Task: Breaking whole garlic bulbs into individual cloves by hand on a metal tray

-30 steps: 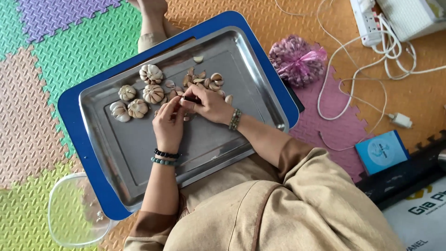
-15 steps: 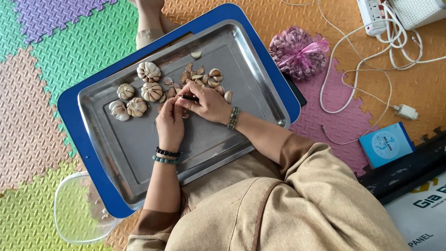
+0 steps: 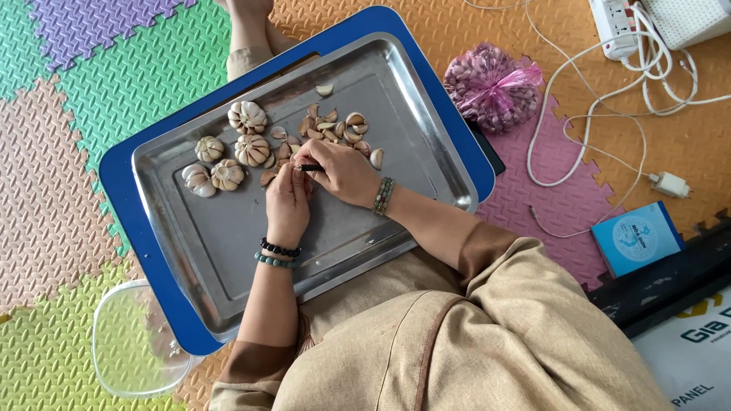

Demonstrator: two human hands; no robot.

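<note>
A steel tray rests on a blue tray across my lap. Several whole garlic bulbs lie at its far left, with loose cloves and skins beside them. My left hand, two bead bracelets on its wrist, is closed around a small garlic clove that its fingers mostly hide. My right hand, also wearing a bead bracelet, grips a small black-handled knife whose tip meets the left hand's fingertips. A single peeled clove lies apart near the tray's far edge.
A pink net bag of garlic sits on the foam floor mat to the right of the tray. White cables and a power strip lie beyond it. A small blue box is at the right, and a clear glass container at the lower left.
Both hands stay together over the cloves with only slight finger motion. The view has shifted a little.
</note>
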